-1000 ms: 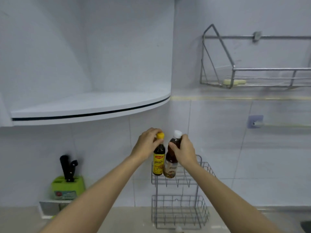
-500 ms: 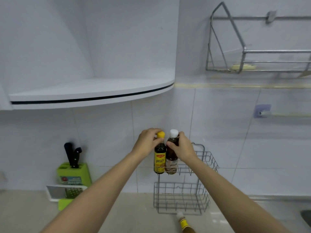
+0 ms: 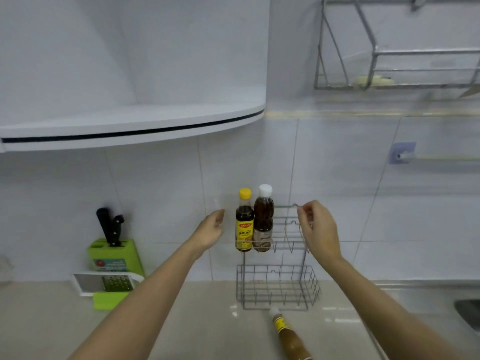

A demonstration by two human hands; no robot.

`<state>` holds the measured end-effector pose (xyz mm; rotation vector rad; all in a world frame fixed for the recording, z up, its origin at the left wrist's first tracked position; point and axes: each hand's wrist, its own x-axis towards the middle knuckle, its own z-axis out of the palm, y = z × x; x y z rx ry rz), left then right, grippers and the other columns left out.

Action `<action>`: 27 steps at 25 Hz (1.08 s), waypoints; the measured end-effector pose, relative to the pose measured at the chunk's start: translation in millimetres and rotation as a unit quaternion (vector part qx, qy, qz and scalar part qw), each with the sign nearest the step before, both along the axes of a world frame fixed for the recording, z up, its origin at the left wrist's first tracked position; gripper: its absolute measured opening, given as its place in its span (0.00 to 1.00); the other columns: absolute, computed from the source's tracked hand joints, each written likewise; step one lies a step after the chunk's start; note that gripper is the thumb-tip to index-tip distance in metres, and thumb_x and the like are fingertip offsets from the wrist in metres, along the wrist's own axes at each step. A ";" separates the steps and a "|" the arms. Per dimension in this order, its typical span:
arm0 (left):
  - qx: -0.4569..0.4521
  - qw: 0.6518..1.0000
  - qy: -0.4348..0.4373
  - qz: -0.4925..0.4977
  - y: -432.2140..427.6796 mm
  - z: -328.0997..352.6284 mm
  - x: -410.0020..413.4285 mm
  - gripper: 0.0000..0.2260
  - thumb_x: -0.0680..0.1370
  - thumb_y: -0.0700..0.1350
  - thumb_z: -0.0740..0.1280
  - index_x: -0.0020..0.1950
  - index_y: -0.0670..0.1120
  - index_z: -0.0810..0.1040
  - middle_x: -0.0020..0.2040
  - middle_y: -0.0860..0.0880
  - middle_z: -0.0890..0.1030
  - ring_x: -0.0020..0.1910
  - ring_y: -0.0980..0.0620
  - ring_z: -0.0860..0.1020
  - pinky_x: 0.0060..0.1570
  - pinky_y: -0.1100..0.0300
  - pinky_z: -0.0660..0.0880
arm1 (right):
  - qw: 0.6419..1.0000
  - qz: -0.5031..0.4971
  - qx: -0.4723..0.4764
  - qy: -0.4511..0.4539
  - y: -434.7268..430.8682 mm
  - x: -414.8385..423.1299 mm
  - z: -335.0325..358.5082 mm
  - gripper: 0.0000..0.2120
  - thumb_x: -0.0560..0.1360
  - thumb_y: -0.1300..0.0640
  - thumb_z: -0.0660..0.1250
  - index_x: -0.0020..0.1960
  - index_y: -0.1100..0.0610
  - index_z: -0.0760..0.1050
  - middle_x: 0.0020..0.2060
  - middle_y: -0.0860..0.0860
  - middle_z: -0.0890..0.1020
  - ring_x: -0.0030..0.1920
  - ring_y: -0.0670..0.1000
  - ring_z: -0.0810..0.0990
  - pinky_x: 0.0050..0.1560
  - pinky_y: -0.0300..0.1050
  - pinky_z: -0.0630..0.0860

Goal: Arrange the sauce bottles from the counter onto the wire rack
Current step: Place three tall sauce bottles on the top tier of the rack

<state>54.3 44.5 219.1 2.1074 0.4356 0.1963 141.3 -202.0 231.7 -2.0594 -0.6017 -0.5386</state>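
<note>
A two-tier wire rack (image 3: 291, 294) stands on the counter against the tiled wall. In the left end of its top basket two bottles stand upright side by side: a dark one with a yellow cap (image 3: 244, 220) and a brown one with a white cap (image 3: 263, 218). My left hand (image 3: 211, 229) hovers open just left of the yellow-capped bottle, not touching it. My right hand (image 3: 318, 228) is to the right, in front of the top basket, fingers loosely curled and empty. A third bottle (image 3: 288, 336) with a pale cap lies on its side on the counter in front of the rack.
A green knife block (image 3: 115, 255) with black handles and a white grater (image 3: 106, 283) sit at the left by the wall. A curved white shelf (image 3: 130, 128) overhangs above. A metal wall rack (image 3: 389, 84) hangs top right. A sink edge (image 3: 467, 310) shows far right.
Both hands have let go of the two bottles, which now stand in the top basket. The hands have drawn apart, left to the left, right to the right. The view has tilted down.
</note>
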 end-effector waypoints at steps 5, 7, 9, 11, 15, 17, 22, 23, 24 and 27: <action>-0.036 0.995 0.031 -0.093 -18.2 -26.1 9.9 0.30 0.73 0.38 0.71 0.73 0.43 0.64 0.72 0.48 0.70 0.74 0.49 0.66 0.65 0.59 0.67 | 0.945 0.074 -0.311 0.069 -47.2 -1.9 -119.7 0.05 0.75 0.53 0.64 0.48 0.54 0.75 0.44 0.49 0.77 0.46 0.51 0.77 0.45 0.43 0.72; -0.057 0.991 0.014 -0.118 -24.6 -28.9 16.4 0.25 0.74 0.34 0.70 0.69 0.42 0.67 0.61 0.48 0.77 0.60 0.57 0.77 0.52 0.66 0.74 | 0.927 0.076 -0.334 0.152 -46.0 0.0 -152.8 0.11 0.75 0.52 0.65 0.54 0.56 0.75 0.51 0.51 0.75 0.54 0.54 0.77 0.51 0.41 0.71; -0.066 0.990 -0.007 -0.126 -25.5 -31.6 19.9 0.23 0.74 0.34 0.69 0.68 0.40 0.68 0.55 0.49 0.79 0.47 0.65 0.80 0.43 0.69 0.77 | 0.897 0.082 -0.353 0.253 -36.0 0.0 -171.7 0.19 0.76 0.48 0.65 0.61 0.58 0.72 0.58 0.55 0.73 0.59 0.55 0.75 0.56 0.42 0.70; -0.077 0.989 -0.015 -0.124 -22.5 -37.3 23.7 0.22 0.75 0.34 0.70 0.67 0.40 0.68 0.54 0.50 0.80 0.44 0.67 0.80 0.42 0.70 0.78 | 0.833 0.107 -0.419 0.344 -25.0 -1.9 -189.0 0.30 0.76 0.45 0.64 0.70 0.62 0.63 0.67 0.60 0.69 0.66 0.58 0.70 0.63 0.46 0.69; -0.070 0.989 -0.021 -0.126 -17.4 -40.0 25.0 0.23 0.74 0.38 0.72 0.67 0.43 0.70 0.55 0.52 0.80 0.49 0.64 0.79 0.47 0.68 0.77 | 0.784 0.104 -0.451 0.414 -12.6 -19.4 -221.1 0.29 0.78 0.49 0.60 0.72 0.65 0.58 0.68 0.63 0.71 0.67 0.62 0.72 0.63 0.50 0.71; -0.075 0.989 -0.021 -0.125 -17.6 -40.0 25.5 0.23 0.74 0.39 0.72 0.67 0.44 0.70 0.56 0.52 0.80 0.51 0.62 0.79 0.50 0.66 0.76 | 0.793 0.100 -0.448 0.400 -9.7 -24.4 -227.9 0.25 0.78 0.51 0.60 0.69 0.65 0.62 0.66 0.62 0.73 0.65 0.62 0.73 0.61 0.50 0.72; -0.079 0.990 -0.023 -0.118 -18.3 -42.2 26.6 0.24 0.73 0.40 0.72 0.68 0.45 0.70 0.57 0.53 0.79 0.53 0.61 0.77 0.53 0.64 0.74 | 0.782 0.101 -0.481 0.382 -2.9 -32.5 -226.2 0.31 0.72 0.49 0.68 0.69 0.61 0.63 0.65 0.59 0.71 0.67 0.58 0.70 0.63 0.50 0.70; -0.081 0.989 -0.022 -0.118 -18.0 -42.6 26.7 0.24 0.74 0.41 0.72 0.68 0.45 0.70 0.57 0.54 0.79 0.54 0.62 0.77 0.53 0.65 0.74 | 0.780 0.099 -0.483 0.386 0.9 -35.7 -227.0 0.34 0.70 0.49 0.70 0.69 0.61 0.61 0.66 0.59 0.70 0.67 0.58 0.69 0.62 0.50 0.70; -0.082 0.989 -0.022 -0.118 -17.6 -43.3 26.7 0.25 0.74 0.41 0.72 0.69 0.45 0.69 0.58 0.53 0.79 0.54 0.62 0.77 0.53 0.65 0.74 | 0.778 0.095 -0.477 0.397 4.6 -38.4 -230.1 0.36 0.69 0.49 0.73 0.69 0.61 0.60 0.66 0.59 0.70 0.67 0.58 0.70 0.62 0.50 0.71; -0.082 0.989 -0.021 -0.119 -17.1 -44.9 27.2 0.25 0.74 0.40 0.72 0.69 0.45 0.69 0.59 0.52 0.78 0.55 0.62 0.77 0.54 0.66 0.73 | 0.774 0.081 -0.442 0.446 10.5 -43.8 -235.2 0.38 0.66 0.51 0.75 0.68 0.63 0.62 0.64 0.58 0.74 0.64 0.57 0.75 0.59 0.48 0.74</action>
